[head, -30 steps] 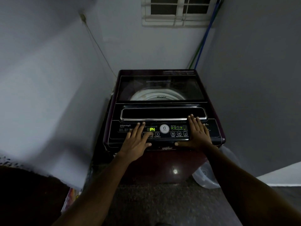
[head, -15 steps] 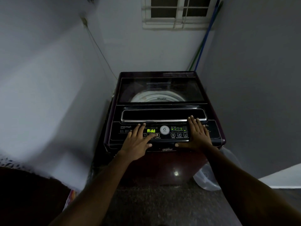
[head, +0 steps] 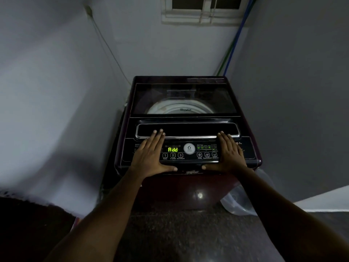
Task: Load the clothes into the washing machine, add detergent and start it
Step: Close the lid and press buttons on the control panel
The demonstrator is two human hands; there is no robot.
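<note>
Both hands are lying flat, fingers straight, holding nothing — left hand and right hand on the washing machine. Its display is showing "Add" — the lid is reading "Whirlpool".

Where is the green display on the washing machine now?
In the head view, the display sits left of centre on the control panel, just right of the left hand, above the numbered buttons.

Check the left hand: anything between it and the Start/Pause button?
Nothing visible. The left hand lies flat on the control panel, left of the display; the Start/Pause button sits uncovered just right of it.
</note>
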